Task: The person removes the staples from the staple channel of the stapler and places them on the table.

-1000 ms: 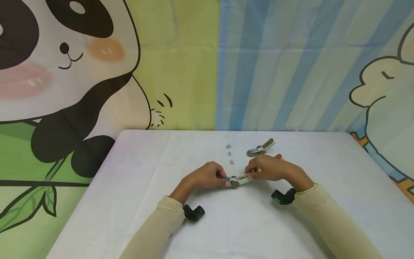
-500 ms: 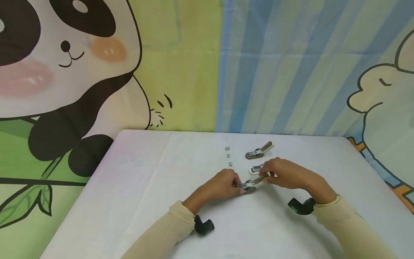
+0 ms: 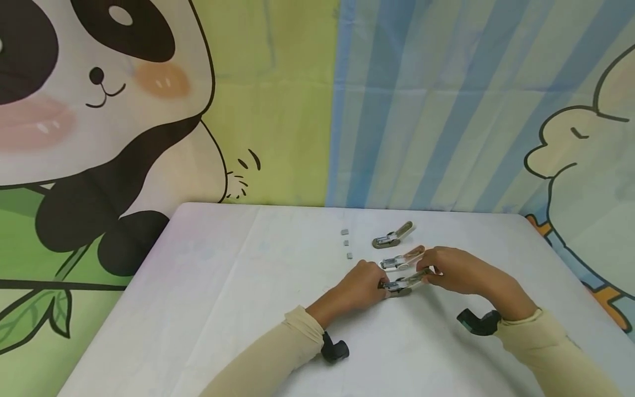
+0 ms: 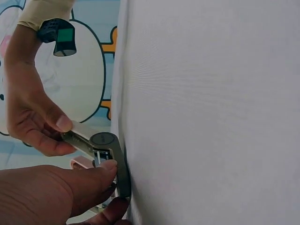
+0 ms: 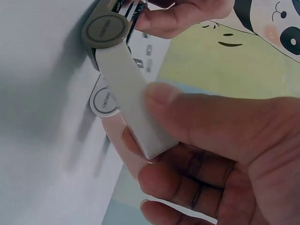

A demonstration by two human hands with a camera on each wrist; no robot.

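Note:
An opened olive-grey and white stapler [image 3: 401, 290] lies at the table surface between both hands, its upper arm swung up from the base. My left hand [image 3: 362, 284] pinches its base end, thumb on the metal magazine [image 4: 104, 157] in the left wrist view. With thumb and fingers, my right hand [image 3: 453, 270] grips the raised white arm [image 5: 126, 93]. Just behind stands a pink and white stapler [image 3: 394, 263], also opened, partly hidden by the fingers. Farther back lies another opened olive-grey stapler [image 3: 386, 241].
Three small grey blocks, seemingly staple strips, form a column left of the staplers: a far block [image 3: 344, 232], a middle block [image 3: 346, 242] and a near block [image 3: 349, 256]. The white-covered table [image 3: 238, 286] ends at a printed curtain [image 3: 278, 138] behind.
Both hands have moved right with the held stapler, bringing it in front of the pink and white one. The pink and white stapler now shows more fully; the blocks stay in place.

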